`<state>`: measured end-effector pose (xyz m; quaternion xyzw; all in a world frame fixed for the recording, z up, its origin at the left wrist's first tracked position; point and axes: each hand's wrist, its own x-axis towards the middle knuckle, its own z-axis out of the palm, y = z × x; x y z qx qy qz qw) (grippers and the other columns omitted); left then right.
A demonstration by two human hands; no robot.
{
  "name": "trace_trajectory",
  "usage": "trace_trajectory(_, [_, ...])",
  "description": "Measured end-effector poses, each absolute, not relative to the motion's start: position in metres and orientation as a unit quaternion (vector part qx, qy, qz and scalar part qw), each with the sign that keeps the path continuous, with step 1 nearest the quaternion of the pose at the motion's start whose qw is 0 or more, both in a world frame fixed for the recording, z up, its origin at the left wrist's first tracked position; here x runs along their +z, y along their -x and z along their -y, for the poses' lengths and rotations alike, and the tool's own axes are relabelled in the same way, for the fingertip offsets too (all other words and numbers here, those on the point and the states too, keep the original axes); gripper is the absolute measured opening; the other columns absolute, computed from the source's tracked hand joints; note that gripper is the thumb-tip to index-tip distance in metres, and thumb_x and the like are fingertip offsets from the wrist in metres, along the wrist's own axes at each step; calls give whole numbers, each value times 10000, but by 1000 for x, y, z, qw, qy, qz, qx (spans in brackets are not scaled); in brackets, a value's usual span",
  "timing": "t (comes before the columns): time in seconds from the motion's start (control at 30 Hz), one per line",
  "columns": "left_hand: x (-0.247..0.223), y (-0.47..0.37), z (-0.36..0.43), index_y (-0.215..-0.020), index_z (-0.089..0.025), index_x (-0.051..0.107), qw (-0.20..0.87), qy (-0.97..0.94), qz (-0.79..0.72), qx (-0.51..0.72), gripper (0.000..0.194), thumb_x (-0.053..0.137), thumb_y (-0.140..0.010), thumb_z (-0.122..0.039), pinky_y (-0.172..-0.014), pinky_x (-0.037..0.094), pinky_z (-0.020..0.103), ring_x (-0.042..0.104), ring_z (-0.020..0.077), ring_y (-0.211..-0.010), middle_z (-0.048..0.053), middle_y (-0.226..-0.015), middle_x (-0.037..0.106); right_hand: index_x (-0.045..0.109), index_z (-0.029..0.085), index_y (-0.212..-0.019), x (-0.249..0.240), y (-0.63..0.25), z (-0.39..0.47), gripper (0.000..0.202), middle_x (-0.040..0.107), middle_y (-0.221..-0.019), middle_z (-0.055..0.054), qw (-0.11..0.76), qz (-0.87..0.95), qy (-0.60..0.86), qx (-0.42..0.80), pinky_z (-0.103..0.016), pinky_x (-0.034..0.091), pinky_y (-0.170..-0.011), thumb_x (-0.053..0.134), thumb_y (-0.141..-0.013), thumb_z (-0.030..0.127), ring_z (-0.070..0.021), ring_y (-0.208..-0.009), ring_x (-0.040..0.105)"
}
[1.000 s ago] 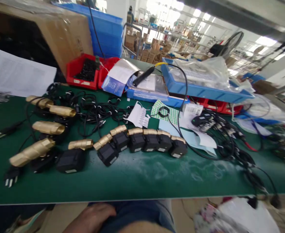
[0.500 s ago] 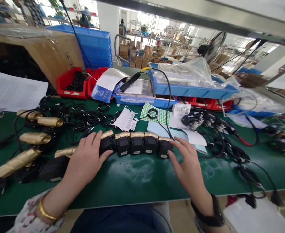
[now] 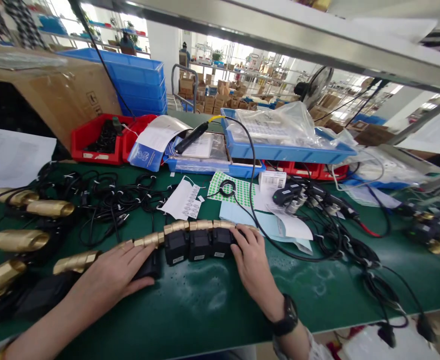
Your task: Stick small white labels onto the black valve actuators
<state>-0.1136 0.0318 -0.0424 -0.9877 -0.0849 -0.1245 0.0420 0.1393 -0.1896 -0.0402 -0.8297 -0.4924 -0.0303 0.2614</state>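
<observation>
A row of black box-shaped units with brass fittings [image 3: 197, 240] lies on the green mat [image 3: 212, 305]. My left hand [image 3: 117, 272] rests flat over the unit at the row's left end. Pressing against the right end of the row is my right hand [image 3: 252, 262], with a black watch on its wrist; its fingers cover the last unit. Both hands bracket the row from either side. Neither hand lifts anything off the mat.
More brass-and-black units [image 3: 17, 240] and tangled black cables [image 3: 103, 195] lie at the left. Red bins [image 3: 92, 142], blue trays [image 3: 280, 147], a cardboard box [image 3: 62, 95], label sheets [image 3: 238, 187] and papers stand behind. Cables and connectors [image 3: 340, 220] spread at the right.
Both hands have closed in on the row of units, squeezing it shorter and tighter. The view has tilted up and shifted.
</observation>
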Motion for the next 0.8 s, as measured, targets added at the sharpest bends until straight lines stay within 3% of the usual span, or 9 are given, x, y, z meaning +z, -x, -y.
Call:
trace_trajectory(0.17, [-31,105,-29,-1257,-184,539,17,987,124,-99,550,510,-827,-525,-880,490,397,612,269,-987,108,-1134,644,478,200,-1264,-28,-123,177,389,513,-1228,-90,275,499,822,8,-512,363,-1012,519,-889,296,-293,-1164,380])
trace_trajectory(0.3, [-25,116,-24,-1338,-171,447,18,966,242,-89,738,539,-753,-612,-881,481,456,543,317,-1078,134,-1208,584,484,222,-1254,-24,-123,181,356,510,-1244,-69,255,493,832,24,-504,355,-1028,494,-900,259,-283,-1192,368])
trace_trajectory(0.47, [-38,125,-18,-1218,-149,569,21,957,271,-101,684,502,-756,-647,-853,487,466,546,324,-1055,142,-1169,603,476,201,-1256,-19,-114,173,408,513,-1256,-97,210,473,856,5,-565,345,-1016,548,-866,297,-326,-1219,367])
trace_trajectory(0.63, [-44,105,-17,-1029,-124,660,33,958,238,-158,598,517,-758,-638,-767,509,447,593,315,-938,138,-984,668,453,254,-1299,-27,-105,166,435,495,-1291,-123,159,458,874,-42,-727,317,-911,516,-875,330,-408,-1232,359])
trace_trajectory(0.73, [-40,96,-15,-1032,-125,646,22,957,251,-146,551,526,-777,-599,-739,515,433,599,297,-893,128,-978,660,491,217,-1257,-27,-101,161,376,446,-1344,-145,197,485,847,-86,-738,304,-923,496,-887,283,-411,-1275,313])
trace_trajectory(0.8, [-34,98,-13,-1144,-132,591,14,956,259,-138,563,552,-781,-560,-765,516,418,588,286,-926,125,-1052,638,535,196,-1187,-14,-95,158,297,466,-1329,-136,264,536,795,-105,-655,362,-962,469,-897,211,-359,-1288,328])
